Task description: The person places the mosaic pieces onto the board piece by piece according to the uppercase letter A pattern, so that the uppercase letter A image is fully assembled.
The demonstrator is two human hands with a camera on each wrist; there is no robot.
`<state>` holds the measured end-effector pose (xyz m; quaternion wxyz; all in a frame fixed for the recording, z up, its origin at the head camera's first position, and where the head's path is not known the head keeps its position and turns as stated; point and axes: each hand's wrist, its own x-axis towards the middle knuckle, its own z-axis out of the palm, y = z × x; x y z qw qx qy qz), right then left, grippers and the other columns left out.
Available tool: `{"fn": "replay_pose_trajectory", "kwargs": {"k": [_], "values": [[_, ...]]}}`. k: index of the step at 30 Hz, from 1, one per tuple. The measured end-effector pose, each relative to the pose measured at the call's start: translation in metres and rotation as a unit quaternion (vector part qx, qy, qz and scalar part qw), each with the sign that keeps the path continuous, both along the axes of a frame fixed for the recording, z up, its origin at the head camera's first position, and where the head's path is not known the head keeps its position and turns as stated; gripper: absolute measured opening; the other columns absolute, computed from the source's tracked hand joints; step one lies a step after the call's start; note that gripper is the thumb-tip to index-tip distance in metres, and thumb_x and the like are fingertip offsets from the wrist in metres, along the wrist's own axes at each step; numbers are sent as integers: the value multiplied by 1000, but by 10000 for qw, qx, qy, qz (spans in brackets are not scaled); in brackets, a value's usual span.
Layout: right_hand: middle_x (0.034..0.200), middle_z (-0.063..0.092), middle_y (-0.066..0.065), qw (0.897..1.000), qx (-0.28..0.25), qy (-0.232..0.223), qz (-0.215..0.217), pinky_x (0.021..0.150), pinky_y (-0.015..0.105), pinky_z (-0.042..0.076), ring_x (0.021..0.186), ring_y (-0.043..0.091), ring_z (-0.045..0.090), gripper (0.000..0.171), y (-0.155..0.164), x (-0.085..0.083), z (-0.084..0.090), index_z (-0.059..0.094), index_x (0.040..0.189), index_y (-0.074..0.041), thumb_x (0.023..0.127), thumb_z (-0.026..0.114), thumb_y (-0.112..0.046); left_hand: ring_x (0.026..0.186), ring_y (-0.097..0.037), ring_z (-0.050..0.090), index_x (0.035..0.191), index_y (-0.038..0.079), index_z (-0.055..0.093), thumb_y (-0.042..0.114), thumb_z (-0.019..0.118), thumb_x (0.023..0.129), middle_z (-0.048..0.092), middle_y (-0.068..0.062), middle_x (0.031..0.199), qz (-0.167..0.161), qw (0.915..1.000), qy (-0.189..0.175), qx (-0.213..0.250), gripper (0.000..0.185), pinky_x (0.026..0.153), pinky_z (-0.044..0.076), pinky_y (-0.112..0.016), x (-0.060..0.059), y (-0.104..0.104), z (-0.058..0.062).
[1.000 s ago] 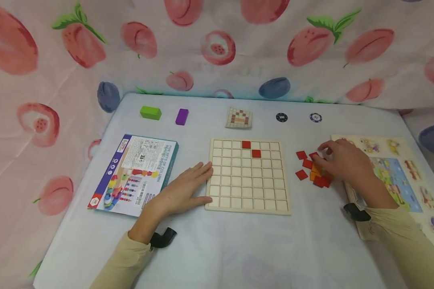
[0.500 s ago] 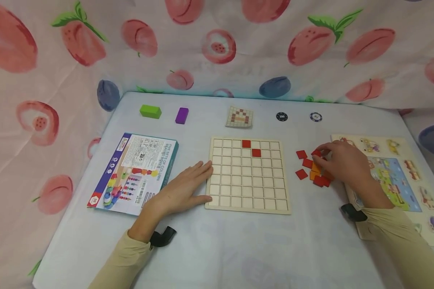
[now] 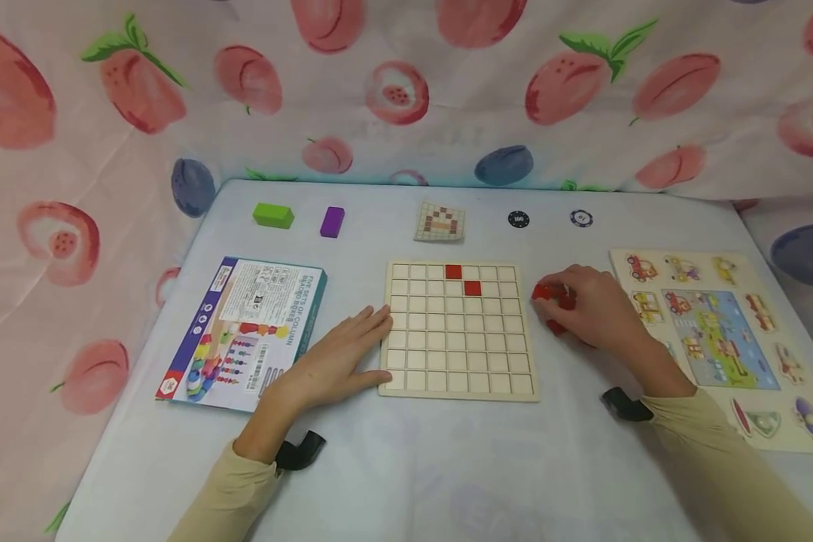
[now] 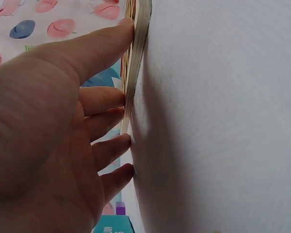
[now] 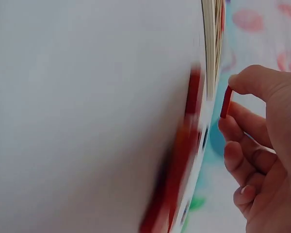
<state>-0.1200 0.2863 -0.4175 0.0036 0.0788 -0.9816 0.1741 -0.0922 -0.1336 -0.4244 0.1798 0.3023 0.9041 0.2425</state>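
The pale wooden grid board (image 3: 447, 342) lies mid-table with two red square tiles on it, one in the top row (image 3: 453, 272) and one diagonally below (image 3: 473, 288). My left hand (image 3: 335, 357) rests at the board's left edge, fingers extended; in the left wrist view its thumb and fingertips touch the rim. Just right of the board, my right hand (image 3: 592, 305) pinches a red tile (image 5: 226, 102) between thumb and finger, raised off the table. Loose red and orange tiles (image 5: 172, 179) blur beneath it in the right wrist view; the hand hides most of them in the head view.
A boxed toy set (image 3: 257, 331) lies left, a picture puzzle board (image 3: 718, 421) right. Along the back are a green block (image 3: 273, 216), a purple block (image 3: 332, 222), a pattern card (image 3: 439, 222), a black chip (image 3: 518, 219) and a white-and-blue chip (image 3: 581, 218).
My right hand has picked a red tile from the pile and moved left toward the board with it. The left hand keeps its place on the board; the head view has shifted slightly.
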Motion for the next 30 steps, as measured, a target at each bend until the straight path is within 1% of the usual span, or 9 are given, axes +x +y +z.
{"fn": "replay_pose_trajectory", "kwargs": {"k": [3, 6, 9, 13, 16, 20, 24, 27, 30], "values": [[105, 75, 9, 9991, 6, -40, 416, 83, 42, 47, 88, 24, 58, 33, -22, -3, -3, 78, 120, -12, 94, 80, -32, 168, -35, 17, 167, 6, 32, 40, 73, 101, 21, -8, 180, 21, 10000, -3, 43, 85, 137, 21, -57, 1, -1, -1], [108, 76, 7, 9974, 11, -110, 712, 90, 46, 50, 90, 23, 59, 30, -39, -6, -4, 78, 118, -15, 94, 80, -32, 168, -35, 17, 167, 6, 33, 40, 72, 101, 21, -8, 180, 30, 10000, 1, 77, 85, 137, 21, -57, 2, -2, -1], [111, 76, 6, 9962, 20, -230, 842, 95, 49, 52, 94, 24, 60, 29, -50, -8, -3, 77, 118, -16, 94, 80, -32, 168, -35, 17, 167, 6, 32, 40, 72, 101, 21, -8, 180, 30, 10000, 37, 73, 84, 137, 21, -57, 3, -2, -1], [115, 76, 7, 9953, 74, -356, 894, 100, 52, 52, 103, 26, 64, 27, -58, -11, -3, 77, 116, -16, 94, 80, -31, 168, -34, 16, 167, 6, 32, 40, 72, 101, 20, -7, 180, 14, 10000, 43, 88, 84, 137, 21, -58, 2, -2, 0], [118, 76, 7, 9950, 120, -360, 922, 104, 55, 53, 111, 29, 66, 24, -60, -11, -2, 79, 114, -18, 95, 80, -31, 169, -34, 16, 167, 6, 32, 41, 71, 101, 20, -7, 180, -3, 10000, 39, 78, 84, 137, 20, -58, 2, -2, 1], [119, 78, 6, 9948, 151, -285, 965, 105, 56, 56, 117, 31, 68, 23, -60, -10, -1, 82, 115, -19, 95, 81, -30, 169, -33, 15, 168, 7, 31, 42, 71, 102, 20, -6, 180, -28, 10000, 50, 9, 85, 137, 20, -57, 1, -1, 0], [118, 78, 4, 9930, 190, -228, 1145, 100, 52, 60, 115, 28, 69, 24, -57, -7, 1, 84, 118, -19, 95, 81, -28, 169, -34, 15, 168, 6, 31, 42, 71, 102, 20, -7, 180, -36, 10000, 65, -17, 85, 137, 20, -57, 1, -1, 0], [121, 77, 5, 9916, 193, -247, 1255, 101, 52, 60, 118, 28, 68, 26, -48, -6, 1, 82, 122, -20, 97, 79, -26, 169, -34, 16, 168, 6, 31, 42, 71, 102, 20, -7, 180, -37, 10000, 78, -18, 85, 137, 21, -57, 1, -1, 0], [128, 74, 7, 9937, 179, -277, 1070, 105, 55, 57, 123, 30, 67, 27, -33, -4, 1, 80, 126, -21, 100, 74, -26, 169, -34, 15, 168, 7, 31, 42, 71, 102, 20, -7, 180, -27, 10000, 66, -34, 85, 137, 21, -57, 0, -1, -1]]}}
